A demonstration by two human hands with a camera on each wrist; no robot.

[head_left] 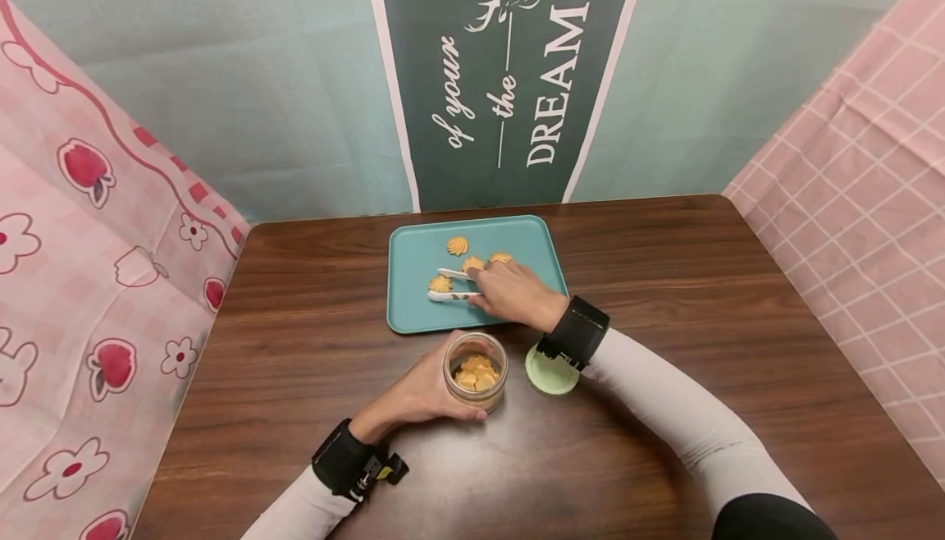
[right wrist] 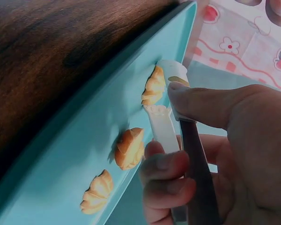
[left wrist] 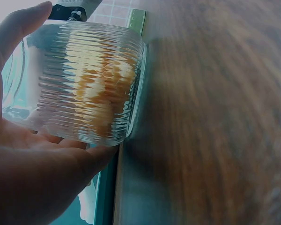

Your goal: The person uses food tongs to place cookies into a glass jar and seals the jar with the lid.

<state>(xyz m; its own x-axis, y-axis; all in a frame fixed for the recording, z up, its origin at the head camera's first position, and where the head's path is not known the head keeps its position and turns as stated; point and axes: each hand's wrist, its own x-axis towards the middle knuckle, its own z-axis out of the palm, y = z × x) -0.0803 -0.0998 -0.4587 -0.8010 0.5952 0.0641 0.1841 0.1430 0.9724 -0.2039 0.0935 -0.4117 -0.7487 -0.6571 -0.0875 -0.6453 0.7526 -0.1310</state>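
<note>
My left hand (head_left: 435,384) grips a ribbed glass jar (head_left: 496,395), thumb on one side and fingers on the other. Golden cookies (head_left: 477,373) lie inside the jar, low against its base in the left wrist view. Over the blue-green tray, my right hand (head_left: 513,290) holds white-tipped tongs (right wrist: 194,154) with dark handles, thumb on one arm and curled fingers on the other. The tong tips stand on either side of a swirled cookie (right wrist: 153,86) on the tray. More cookies lie nearby, including one (right wrist: 130,149) close below the tongs in the right wrist view.
The tray (head_left: 406,314) sits toward the back of the dark wooden table (head_left: 310,318). A round light-green lid (head_left: 552,376) lies right of the jar, partly under the right wrist. Printed cloths (head_left: 295,97) hang around the table's back and sides.
</note>
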